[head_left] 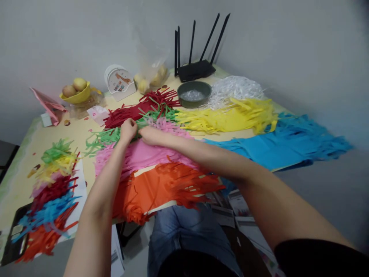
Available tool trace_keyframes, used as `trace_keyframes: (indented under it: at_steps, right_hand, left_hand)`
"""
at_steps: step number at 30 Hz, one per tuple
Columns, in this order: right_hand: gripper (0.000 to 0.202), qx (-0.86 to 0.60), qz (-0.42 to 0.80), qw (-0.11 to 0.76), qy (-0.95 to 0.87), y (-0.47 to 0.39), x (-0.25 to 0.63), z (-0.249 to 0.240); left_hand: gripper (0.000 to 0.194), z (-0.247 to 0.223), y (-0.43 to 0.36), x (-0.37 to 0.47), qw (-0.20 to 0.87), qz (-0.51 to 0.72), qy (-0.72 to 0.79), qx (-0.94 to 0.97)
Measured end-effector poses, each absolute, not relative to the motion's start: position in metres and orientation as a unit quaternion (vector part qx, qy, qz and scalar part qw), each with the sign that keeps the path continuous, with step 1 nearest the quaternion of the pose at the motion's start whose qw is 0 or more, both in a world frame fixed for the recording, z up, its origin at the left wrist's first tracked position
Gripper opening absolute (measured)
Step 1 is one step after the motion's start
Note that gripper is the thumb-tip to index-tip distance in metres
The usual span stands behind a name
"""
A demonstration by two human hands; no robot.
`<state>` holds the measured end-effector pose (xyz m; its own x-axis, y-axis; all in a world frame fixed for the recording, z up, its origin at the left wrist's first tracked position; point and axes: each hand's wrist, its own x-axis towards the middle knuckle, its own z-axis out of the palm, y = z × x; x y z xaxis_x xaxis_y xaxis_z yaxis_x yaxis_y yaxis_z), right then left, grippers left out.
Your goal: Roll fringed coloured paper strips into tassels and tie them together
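Green fringe (108, 135) lies on the bench (80, 129), beyond the pink fringe (144, 154), at and between the fingers of both hands. The left hand (128, 130) and right hand (150, 135) are curled, close but apart; what each pinches, I cannot tell. A hard tug could tear thin strips, and crowding could tangle them with the red fringe (127, 114), farther beyond the pink fringe.
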<state>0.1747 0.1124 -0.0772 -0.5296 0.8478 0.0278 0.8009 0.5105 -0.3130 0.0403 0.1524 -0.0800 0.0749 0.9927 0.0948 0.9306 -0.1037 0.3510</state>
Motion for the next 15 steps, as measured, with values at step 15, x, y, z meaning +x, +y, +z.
trace_keyframes:
  at_steps: [15]
  right_hand:
    - [0.038, -0.623, 0.196, 0.032, -0.757, 0.149, 0.162, -0.101]
  left_hand:
    - [0.039, -0.062, 0.132, 0.018, -0.077, 0.143, 0.692, 0.704]
